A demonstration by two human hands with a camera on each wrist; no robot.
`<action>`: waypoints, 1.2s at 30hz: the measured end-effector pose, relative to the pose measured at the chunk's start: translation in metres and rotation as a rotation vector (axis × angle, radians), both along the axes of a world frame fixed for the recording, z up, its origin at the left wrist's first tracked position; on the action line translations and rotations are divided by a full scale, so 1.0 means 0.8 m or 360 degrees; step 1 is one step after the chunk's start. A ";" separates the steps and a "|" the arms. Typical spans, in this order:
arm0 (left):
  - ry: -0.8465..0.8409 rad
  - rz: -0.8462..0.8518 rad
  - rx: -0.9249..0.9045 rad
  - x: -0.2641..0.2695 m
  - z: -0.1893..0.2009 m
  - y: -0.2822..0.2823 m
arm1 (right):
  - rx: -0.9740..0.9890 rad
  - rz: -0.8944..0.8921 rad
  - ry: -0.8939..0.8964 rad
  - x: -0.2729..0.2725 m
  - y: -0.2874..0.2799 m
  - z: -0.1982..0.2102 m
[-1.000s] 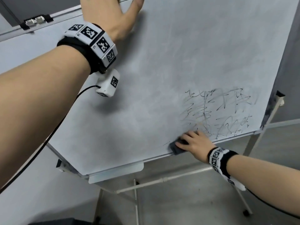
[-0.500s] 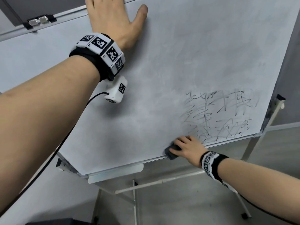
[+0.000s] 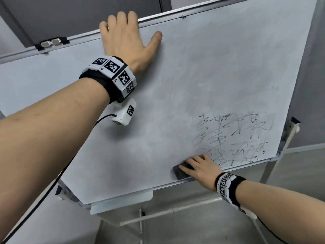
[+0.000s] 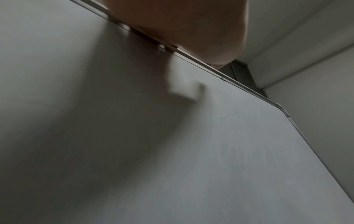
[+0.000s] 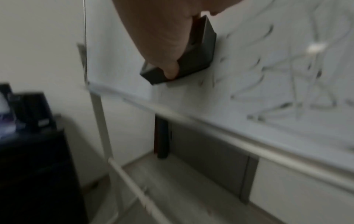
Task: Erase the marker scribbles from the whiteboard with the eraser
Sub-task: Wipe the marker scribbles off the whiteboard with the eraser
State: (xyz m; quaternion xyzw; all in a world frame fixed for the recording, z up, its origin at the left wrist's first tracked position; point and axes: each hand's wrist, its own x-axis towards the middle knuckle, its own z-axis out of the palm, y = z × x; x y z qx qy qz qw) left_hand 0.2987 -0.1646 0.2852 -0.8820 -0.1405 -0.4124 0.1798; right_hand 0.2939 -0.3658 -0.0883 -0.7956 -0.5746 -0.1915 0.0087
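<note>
The whiteboard (image 3: 202, 71) stands on a frame and bears smeared grey marker scribbles (image 3: 233, 138) in its lower right part. My right hand (image 3: 198, 168) grips a black eraser (image 3: 181, 172) against the board just above its bottom edge, left of the scribbles. In the right wrist view the thumb curls over the eraser (image 5: 191, 60), with the scribbles (image 5: 287, 84) blurred beside it. My left hand (image 3: 126, 37) holds the board's top edge: the fingers hook over the rim and the thumb lies flat on the surface. The left wrist view shows the palm (image 4: 182, 25) at that rim.
A clear marker tray (image 3: 121, 202) hangs under the board's bottom edge. The stand's white legs and crossbar (image 3: 168, 211) spread over a grey floor. A dark cabinet (image 5: 34, 166) stands left of the stand. A metal clip (image 3: 51, 42) sits on the top rim.
My right hand has slid the eraser left along the bottom edge, away from the scribbles. The left hand stays at the top rim; it sits lower in the picture now.
</note>
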 end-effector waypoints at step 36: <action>0.0050 -0.0288 -0.0091 0.048 0.013 -0.062 | 0.2227 -0.1782 0.1292 0.135 -0.118 0.082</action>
